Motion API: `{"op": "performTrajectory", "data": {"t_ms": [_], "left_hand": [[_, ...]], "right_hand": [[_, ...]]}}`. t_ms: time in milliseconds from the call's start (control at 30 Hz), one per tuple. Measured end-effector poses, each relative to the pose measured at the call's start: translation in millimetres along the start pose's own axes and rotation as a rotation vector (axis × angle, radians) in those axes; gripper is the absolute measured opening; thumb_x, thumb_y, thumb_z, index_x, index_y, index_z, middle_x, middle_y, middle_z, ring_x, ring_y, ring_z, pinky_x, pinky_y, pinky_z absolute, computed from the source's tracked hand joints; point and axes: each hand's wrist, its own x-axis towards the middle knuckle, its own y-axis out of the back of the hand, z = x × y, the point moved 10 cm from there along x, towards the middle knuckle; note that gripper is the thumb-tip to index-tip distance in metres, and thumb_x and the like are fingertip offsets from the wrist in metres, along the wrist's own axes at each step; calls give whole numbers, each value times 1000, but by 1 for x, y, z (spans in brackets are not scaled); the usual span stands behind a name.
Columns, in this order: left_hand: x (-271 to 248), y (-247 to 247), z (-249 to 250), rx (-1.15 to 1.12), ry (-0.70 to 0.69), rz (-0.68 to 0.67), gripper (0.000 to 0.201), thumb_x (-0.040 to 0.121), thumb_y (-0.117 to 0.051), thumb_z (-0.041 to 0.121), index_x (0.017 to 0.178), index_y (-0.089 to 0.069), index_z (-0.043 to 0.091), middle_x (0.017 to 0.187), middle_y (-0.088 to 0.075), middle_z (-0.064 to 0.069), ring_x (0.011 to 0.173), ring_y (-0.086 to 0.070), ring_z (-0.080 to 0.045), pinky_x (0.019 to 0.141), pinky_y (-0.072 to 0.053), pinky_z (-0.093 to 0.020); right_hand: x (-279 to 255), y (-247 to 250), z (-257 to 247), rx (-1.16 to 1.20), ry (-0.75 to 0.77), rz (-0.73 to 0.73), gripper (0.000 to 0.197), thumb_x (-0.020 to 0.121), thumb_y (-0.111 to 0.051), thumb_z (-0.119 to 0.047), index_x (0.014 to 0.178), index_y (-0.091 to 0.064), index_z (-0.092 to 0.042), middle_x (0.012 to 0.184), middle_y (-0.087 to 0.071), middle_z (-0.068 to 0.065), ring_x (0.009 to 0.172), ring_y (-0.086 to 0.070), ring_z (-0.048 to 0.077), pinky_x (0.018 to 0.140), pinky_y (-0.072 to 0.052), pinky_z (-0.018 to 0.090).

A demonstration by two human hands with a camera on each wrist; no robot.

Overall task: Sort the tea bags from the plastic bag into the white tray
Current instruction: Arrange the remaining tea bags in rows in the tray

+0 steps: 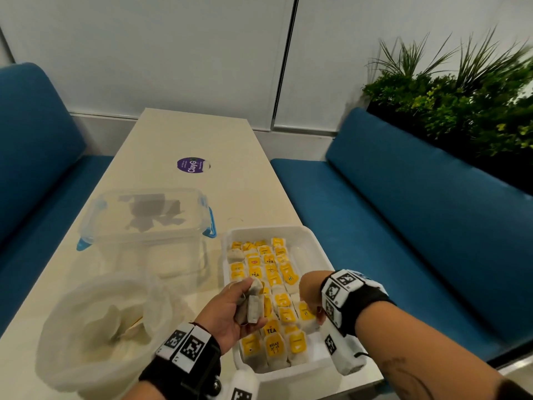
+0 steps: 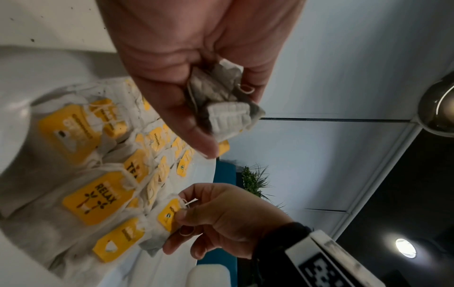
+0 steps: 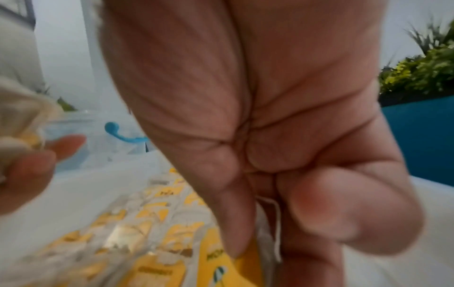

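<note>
The white tray sits at the table's near right, filled with rows of tea bags with yellow tags. My left hand hovers over the tray's left side and grips a small bunch of tea bags, also seen in the left wrist view as grey-white tea bags. My right hand reaches down into the tray's right side and pinches a yellow-tagged tea bag by its tag and string. The crumpled plastic bag lies at the near left with a few tea bags inside.
A clear plastic container with blue latches stands behind the plastic bag. A purple round sticker marks the table's middle. Blue benches flank the table, with plants behind the right one. The tray lies close to the table's right edge.
</note>
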Motion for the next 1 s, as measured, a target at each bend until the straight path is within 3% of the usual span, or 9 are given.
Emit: {"op": "performTrajectory", "data": {"t_ms": [100, 200, 267, 333, 400, 533, 800, 933, 1000], "left_hand": [[0, 1, 0, 17, -1, -6, 23, 88, -59, 28, 102, -59, 9, 88, -59, -15, 70, -58, -24, 46, -54, -30], [-1, -2, -1, 16, 2, -26, 22, 89, -58, 28, 102, -57, 10, 91, -59, -16, 71, -59, -24, 47, -55, -30], [-1, -2, -1, 15, 7, -31, 24, 89, -57, 28, 104, -57, 10, 92, -60, -16, 70, -59, -24, 47, -55, -31], [-2, -2, -1, 12, 19, -33, 27, 89, -58, 29, 107, -57, 8, 93, -59, -17, 71, -60, -25, 47, -55, -32], [-3, -3, 0, -9, 32, -36, 28, 86, -60, 29, 104, -59, 7, 92, -59, -17, 73, -60, -27, 47, -56, -32], [-7, -17, 3, -62, 59, -67, 26, 87, -58, 33, 93, -61, 8, 83, -62, -17, 72, -60, -28, 46, -56, -33], [-9, -47, 8, -210, 49, -105, 31, 91, -52, 35, 101, -57, 6, 77, -62, -19, 44, -60, -26, 42, -55, -34], [-5, -46, 1, -184, 52, -79, 35, 91, -51, 40, 101, -57, 7, 85, -65, -21, 54, -65, -29, 45, -56, -36], [-3, -45, -3, -167, 52, -69, 35, 91, -50, 40, 98, -59, 7, 82, -68, -21, 64, -67, -31, 49, -57, -38]], "right_hand": [[-3, -1, 2, -95, -69, -41, 37, 89, -60, -23, 125, -53, -18, 94, -39, 3, 91, -34, 17, 88, -40, 32], [4, -7, 7, -121, -117, -68, 16, 82, -67, -26, 90, -57, -16, 77, -34, 1, 88, -33, 19, 89, -43, 36], [24, -11, 10, -83, -117, -61, 27, 74, -74, -30, 73, -52, -17, 72, -42, 2, 83, -42, 23, 81, -43, 34], [25, 2, 6, -9, -91, 19, 35, 73, -77, -32, 102, -62, -18, 101, -63, 4, 97, -58, 27, 89, -48, 36], [-3, 26, -3, 197, -48, 88, 44, 85, -68, -21, 124, -54, -7, 122, -59, 8, 109, -59, 27, 90, -51, 34], [-68, 72, -22, 809, 210, 224, 3, 92, -56, -15, 90, -58, -15, 79, -63, 0, 65, -61, 12, 42, -39, 16], [-98, 44, -35, 1073, 335, 191, 18, 80, -72, -17, 87, -55, -15, 69, -60, -1, 62, -58, 11, 43, -37, 20], [-104, 54, -18, 1094, 289, 435, 18, 78, -73, -10, 71, -57, -16, 64, -58, -6, 48, -51, -3, 47, -40, 13], [-112, 61, -12, 1058, 267, 598, 25, 77, -72, -9, 64, -55, -21, 66, -59, -8, 56, -54, -1, 57, -45, 14]]}}
